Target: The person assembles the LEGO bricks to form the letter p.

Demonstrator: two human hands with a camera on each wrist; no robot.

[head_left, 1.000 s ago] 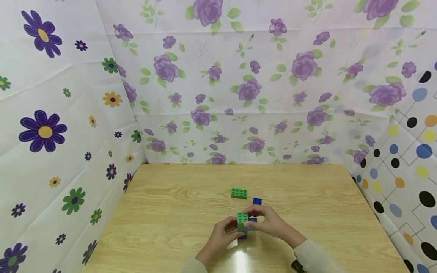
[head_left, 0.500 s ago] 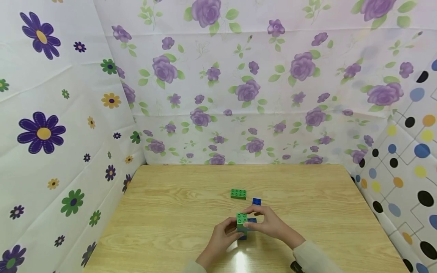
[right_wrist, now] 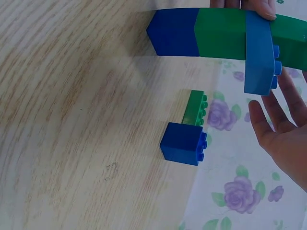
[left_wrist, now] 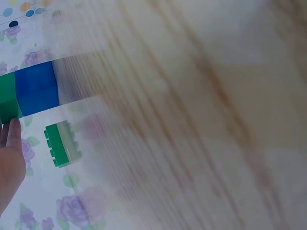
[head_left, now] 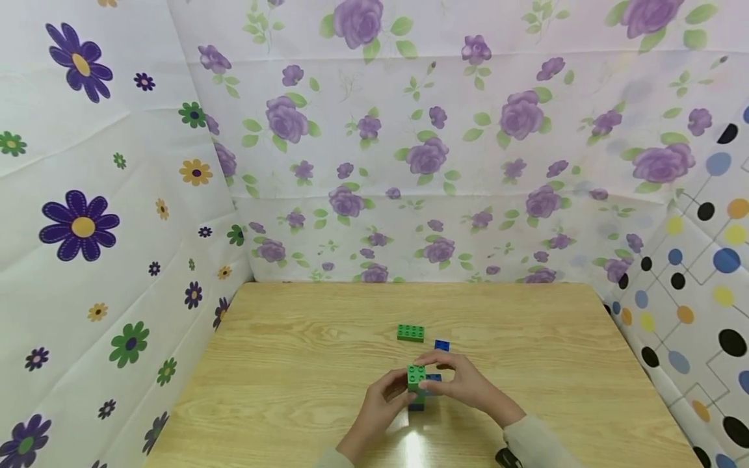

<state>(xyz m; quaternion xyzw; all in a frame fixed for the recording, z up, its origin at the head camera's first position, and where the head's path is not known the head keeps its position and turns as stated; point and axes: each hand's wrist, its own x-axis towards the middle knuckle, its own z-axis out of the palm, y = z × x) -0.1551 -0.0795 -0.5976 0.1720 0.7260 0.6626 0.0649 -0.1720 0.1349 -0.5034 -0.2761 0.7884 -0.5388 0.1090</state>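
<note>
A short tower of toy building blocks stands on the wooden table. From the bottom it has a dark blue block, a green block, a flatter blue brick jutting out rightward, and a green block on top. My left hand grips the tower from its left, thumb at the front. From the right, my right hand pinches the top green block between thumb and index finger. Part of the tower's middle is hidden behind the fingers in the head view. The left wrist view shows only its lower blocks.
Behind the tower lie a flat green brick and a loose blue block. A dark object shows beside the right sleeve. Patterned cloth walls border the wooden table at the back and sides.
The view shifts slightly with the head. Both hands keep their hold on the tower, with only a very slight shift of the left thumb.
</note>
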